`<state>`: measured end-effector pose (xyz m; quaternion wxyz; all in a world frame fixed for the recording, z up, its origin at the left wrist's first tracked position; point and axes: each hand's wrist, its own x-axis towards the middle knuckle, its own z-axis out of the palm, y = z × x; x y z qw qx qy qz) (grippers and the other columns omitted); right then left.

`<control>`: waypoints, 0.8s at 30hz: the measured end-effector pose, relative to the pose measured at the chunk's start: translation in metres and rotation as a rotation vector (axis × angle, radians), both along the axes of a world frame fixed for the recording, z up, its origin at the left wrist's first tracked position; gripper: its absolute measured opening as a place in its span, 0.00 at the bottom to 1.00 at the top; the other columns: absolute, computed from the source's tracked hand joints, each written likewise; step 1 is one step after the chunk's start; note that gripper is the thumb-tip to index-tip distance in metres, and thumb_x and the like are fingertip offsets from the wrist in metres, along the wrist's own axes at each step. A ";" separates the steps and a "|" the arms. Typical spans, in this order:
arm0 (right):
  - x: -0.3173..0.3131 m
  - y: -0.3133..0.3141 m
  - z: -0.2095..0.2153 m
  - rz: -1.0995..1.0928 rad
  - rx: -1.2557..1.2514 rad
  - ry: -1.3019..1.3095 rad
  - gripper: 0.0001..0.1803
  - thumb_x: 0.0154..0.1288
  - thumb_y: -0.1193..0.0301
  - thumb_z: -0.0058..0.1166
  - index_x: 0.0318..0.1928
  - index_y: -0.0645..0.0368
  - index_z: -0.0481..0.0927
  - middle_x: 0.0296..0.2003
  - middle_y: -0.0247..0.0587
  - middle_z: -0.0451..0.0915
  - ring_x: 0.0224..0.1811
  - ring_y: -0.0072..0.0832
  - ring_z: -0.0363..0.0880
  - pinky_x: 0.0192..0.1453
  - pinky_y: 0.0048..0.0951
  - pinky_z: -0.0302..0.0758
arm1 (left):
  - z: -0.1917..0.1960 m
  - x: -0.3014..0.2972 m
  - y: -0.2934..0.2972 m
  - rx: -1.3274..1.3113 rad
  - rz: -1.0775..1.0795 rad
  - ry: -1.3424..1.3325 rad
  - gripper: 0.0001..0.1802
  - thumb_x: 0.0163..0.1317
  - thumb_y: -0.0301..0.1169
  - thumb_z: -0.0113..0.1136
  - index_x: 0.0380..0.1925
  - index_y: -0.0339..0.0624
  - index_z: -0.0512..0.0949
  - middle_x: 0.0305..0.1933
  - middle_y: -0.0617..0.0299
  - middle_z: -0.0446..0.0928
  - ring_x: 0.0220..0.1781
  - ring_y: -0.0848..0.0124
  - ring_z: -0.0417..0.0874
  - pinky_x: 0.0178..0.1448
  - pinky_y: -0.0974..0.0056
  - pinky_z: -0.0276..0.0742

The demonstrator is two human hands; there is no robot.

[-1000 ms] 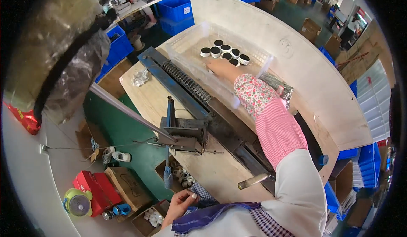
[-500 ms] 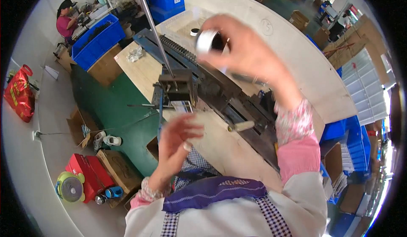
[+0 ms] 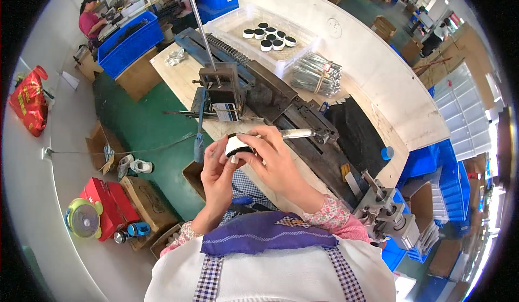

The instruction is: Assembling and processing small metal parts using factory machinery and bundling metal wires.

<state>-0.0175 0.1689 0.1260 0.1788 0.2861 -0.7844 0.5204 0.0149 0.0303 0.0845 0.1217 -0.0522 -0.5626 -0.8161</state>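
Observation:
In front of my body, just short of the bench machine, both hands hold a short round white piece with a black end (image 3: pixel 238 144). My left hand (image 3: pixel 215 167) grips its left side with thumb and fingers. My right hand (image 3: pixel 270 156) closes on its right side, fingers over the top and thumb below. Similar white pieces with black tops (image 3: pixel 271 37), several of them, stand in a clear plastic tray (image 3: pixel 227 27) at the far side of the bench. The long dark metal bench machine (image 3: pixel 281 98) runs diagonally beyond my hands, its light handle (image 3: pixel 297 133) close to my right fingers.
A bundle of thin metal rods (image 3: pixel 319 75) lies beside the tray, near a black cloth (image 3: pixel 357 132) and a blue cap (image 3: pixel 387 153). An upright metal rod (image 3: pixel 200 24) rises from the machine. Blue bins (image 3: pixel 130 45) stand at left and right. Another person (image 3: pixel 91 18) sits far left.
My right hand has come down from above the machine with the white piece to my left hand. The left fingers, spread before, have closed on it. The tray's contents are now uncovered.

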 end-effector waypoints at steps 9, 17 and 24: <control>-0.010 0.006 -0.001 -0.094 -0.064 0.197 0.17 0.55 0.80 0.62 0.47 0.62 0.79 0.42 0.42 0.73 0.35 0.31 0.78 0.37 0.27 0.77 | 0.003 -0.014 0.018 -0.016 0.062 0.050 0.23 0.65 0.18 0.50 0.61 0.39 0.68 0.58 0.66 0.64 0.53 0.74 0.75 0.54 0.67 0.79; -0.014 0.006 0.003 -0.114 -0.069 0.298 0.18 0.53 0.82 0.63 0.47 0.62 0.80 0.40 0.43 0.73 0.34 0.32 0.78 0.34 0.28 0.77 | 0.005 -0.021 0.020 0.009 0.083 0.122 0.23 0.63 0.17 0.53 0.60 0.40 0.71 0.56 0.65 0.65 0.53 0.73 0.75 0.53 0.67 0.78; -0.016 0.004 0.004 -0.106 -0.058 0.326 0.20 0.51 0.83 0.62 0.47 0.61 0.80 0.41 0.44 0.72 0.33 0.32 0.78 0.33 0.27 0.78 | 0.006 -0.022 0.016 0.015 0.085 0.114 0.23 0.63 0.17 0.53 0.59 0.40 0.72 0.55 0.65 0.65 0.53 0.72 0.75 0.51 0.69 0.78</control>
